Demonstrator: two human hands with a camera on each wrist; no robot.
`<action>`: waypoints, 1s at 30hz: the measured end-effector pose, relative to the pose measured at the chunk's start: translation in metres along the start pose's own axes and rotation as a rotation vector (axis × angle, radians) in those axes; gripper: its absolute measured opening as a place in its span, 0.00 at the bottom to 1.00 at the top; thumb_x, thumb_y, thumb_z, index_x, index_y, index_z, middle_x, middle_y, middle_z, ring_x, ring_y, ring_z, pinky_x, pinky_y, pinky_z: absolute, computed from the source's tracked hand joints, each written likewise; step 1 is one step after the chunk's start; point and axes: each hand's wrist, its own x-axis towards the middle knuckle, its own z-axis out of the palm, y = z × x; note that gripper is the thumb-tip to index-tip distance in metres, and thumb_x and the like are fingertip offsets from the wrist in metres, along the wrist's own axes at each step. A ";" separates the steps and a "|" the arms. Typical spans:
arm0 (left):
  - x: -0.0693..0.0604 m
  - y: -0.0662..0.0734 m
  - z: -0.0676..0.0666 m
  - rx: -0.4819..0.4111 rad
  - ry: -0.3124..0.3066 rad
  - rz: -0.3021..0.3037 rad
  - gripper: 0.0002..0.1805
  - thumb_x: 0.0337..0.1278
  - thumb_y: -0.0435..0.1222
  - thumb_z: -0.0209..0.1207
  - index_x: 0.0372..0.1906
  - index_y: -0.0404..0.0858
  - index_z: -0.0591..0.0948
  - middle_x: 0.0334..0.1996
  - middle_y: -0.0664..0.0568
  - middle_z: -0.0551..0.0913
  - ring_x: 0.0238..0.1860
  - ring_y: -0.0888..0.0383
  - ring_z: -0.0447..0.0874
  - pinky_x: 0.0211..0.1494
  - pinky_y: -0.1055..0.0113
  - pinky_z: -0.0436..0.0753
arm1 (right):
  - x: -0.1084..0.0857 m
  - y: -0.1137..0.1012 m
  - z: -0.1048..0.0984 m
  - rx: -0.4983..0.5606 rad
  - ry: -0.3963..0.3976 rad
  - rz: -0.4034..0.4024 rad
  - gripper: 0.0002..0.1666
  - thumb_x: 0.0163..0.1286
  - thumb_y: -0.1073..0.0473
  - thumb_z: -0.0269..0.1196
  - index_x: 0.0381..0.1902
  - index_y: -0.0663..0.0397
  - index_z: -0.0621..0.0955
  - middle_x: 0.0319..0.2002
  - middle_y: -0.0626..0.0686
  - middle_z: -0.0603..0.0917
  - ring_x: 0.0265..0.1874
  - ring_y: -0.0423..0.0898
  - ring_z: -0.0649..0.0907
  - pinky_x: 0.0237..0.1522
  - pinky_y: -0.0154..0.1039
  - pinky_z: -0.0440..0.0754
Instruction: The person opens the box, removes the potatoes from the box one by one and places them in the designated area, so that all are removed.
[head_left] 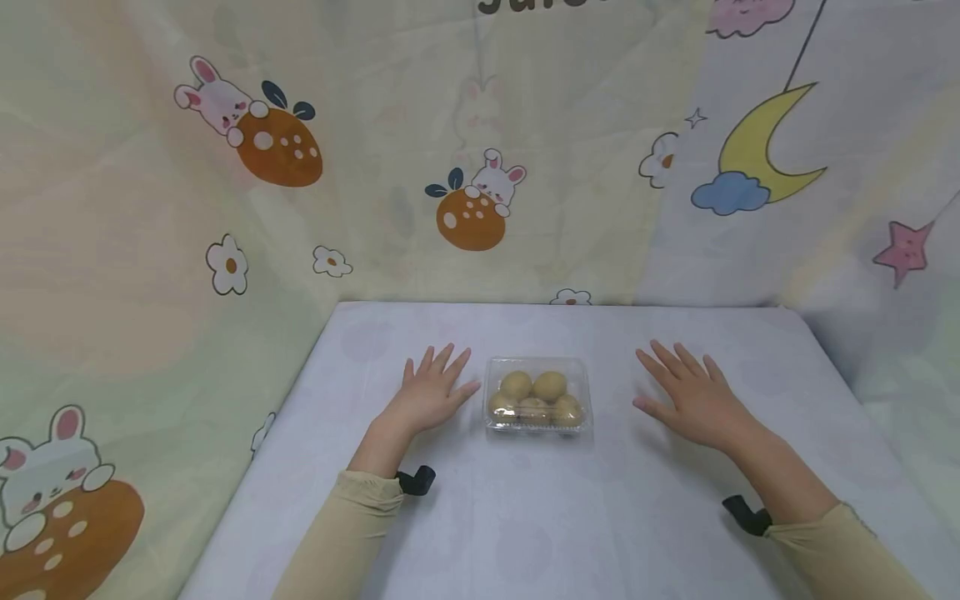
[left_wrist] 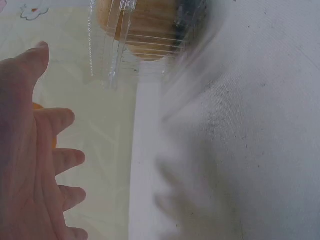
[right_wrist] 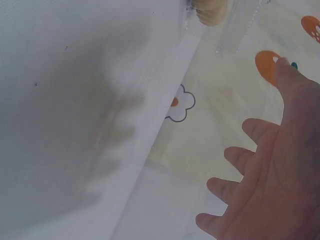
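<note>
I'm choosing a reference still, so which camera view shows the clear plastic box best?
The head view: the clear plastic box appears whole, with five round yellowish items visible inside. The left wrist view crops it at the top edge; the right wrist view catches only a small part there.

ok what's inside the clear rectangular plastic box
Five round, yellowish-brown items show inside the clear rectangular plastic box; whatever lies underneath them is covered from view.
</note>
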 end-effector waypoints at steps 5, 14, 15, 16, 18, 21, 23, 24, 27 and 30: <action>0.002 -0.001 0.002 -0.046 0.051 0.030 0.40 0.68 0.68 0.31 0.79 0.55 0.52 0.79 0.48 0.52 0.80 0.40 0.44 0.78 0.34 0.45 | 0.000 0.002 0.001 0.053 0.025 -0.022 0.48 0.71 0.28 0.50 0.79 0.45 0.54 0.78 0.62 0.54 0.74 0.69 0.56 0.70 0.73 0.51; 0.012 0.001 0.019 -0.501 0.043 -0.023 0.34 0.71 0.60 0.43 0.75 0.49 0.63 0.61 0.46 0.78 0.61 0.49 0.78 0.64 0.49 0.77 | 0.006 0.002 0.010 0.504 -0.097 0.054 0.40 0.75 0.38 0.53 0.78 0.42 0.56 0.56 0.56 0.82 0.48 0.52 0.84 0.48 0.51 0.83; 0.014 0.001 0.022 -0.569 0.029 -0.043 0.33 0.71 0.59 0.44 0.75 0.50 0.64 0.56 0.47 0.80 0.55 0.51 0.81 0.59 0.51 0.81 | 0.007 0.002 0.013 0.582 -0.122 0.065 0.40 0.75 0.40 0.53 0.78 0.42 0.55 0.54 0.56 0.83 0.45 0.50 0.85 0.46 0.48 0.83; 0.016 0.001 0.026 -0.638 0.013 -0.057 0.32 0.72 0.58 0.46 0.74 0.50 0.65 0.51 0.48 0.82 0.49 0.52 0.83 0.53 0.53 0.83 | 0.009 0.002 0.016 0.658 -0.149 0.072 0.40 0.76 0.41 0.53 0.79 0.42 0.53 0.52 0.57 0.84 0.43 0.50 0.84 0.44 0.47 0.83; 0.018 0.000 0.033 -0.750 -0.028 -0.080 0.31 0.72 0.57 0.47 0.74 0.51 0.64 0.45 0.48 0.83 0.39 0.55 0.85 0.44 0.58 0.85 | 0.013 0.001 0.025 0.800 -0.201 0.082 0.41 0.77 0.44 0.52 0.80 0.44 0.49 0.51 0.61 0.84 0.40 0.51 0.85 0.42 0.46 0.85; 0.019 -0.002 0.042 -0.918 -0.100 -0.069 0.31 0.74 0.53 0.46 0.76 0.52 0.59 0.40 0.46 0.82 0.30 0.55 0.85 0.36 0.61 0.86 | 0.017 -0.002 0.040 0.976 -0.246 0.093 0.41 0.78 0.47 0.51 0.80 0.45 0.46 0.50 0.65 0.83 0.37 0.55 0.85 0.40 0.47 0.87; 0.020 -0.002 0.048 -1.029 -0.145 -0.055 0.31 0.75 0.50 0.45 0.77 0.53 0.56 0.37 0.44 0.82 0.27 0.53 0.85 0.34 0.59 0.87 | 0.019 -0.005 0.049 1.048 -0.250 0.093 0.41 0.79 0.47 0.51 0.80 0.45 0.46 0.50 0.66 0.82 0.35 0.55 0.85 0.39 0.47 0.88; 0.019 -0.002 0.051 -1.083 -0.166 -0.052 0.31 0.75 0.48 0.45 0.78 0.54 0.54 0.36 0.43 0.82 0.26 0.53 0.85 0.33 0.58 0.87 | 0.020 -0.006 0.053 1.076 -0.251 0.090 0.41 0.79 0.47 0.51 0.80 0.45 0.46 0.50 0.67 0.82 0.34 0.54 0.85 0.38 0.47 0.88; 0.018 -0.002 0.058 -1.205 -0.212 -0.067 0.32 0.72 0.44 0.46 0.78 0.59 0.54 0.31 0.43 0.82 0.25 0.52 0.84 0.33 0.54 0.88 | 0.024 -0.011 0.061 1.143 -0.240 0.108 0.40 0.79 0.47 0.51 0.80 0.44 0.48 0.48 0.66 0.82 0.31 0.51 0.84 0.35 0.45 0.88; 0.017 -0.002 0.064 -1.248 -0.238 -0.079 0.34 0.68 0.43 0.49 0.76 0.63 0.56 0.26 0.44 0.82 0.25 0.52 0.83 0.34 0.54 0.88 | 0.026 -0.016 0.067 1.192 -0.238 0.110 0.39 0.79 0.49 0.50 0.80 0.43 0.48 0.47 0.65 0.82 0.29 0.48 0.82 0.32 0.44 0.87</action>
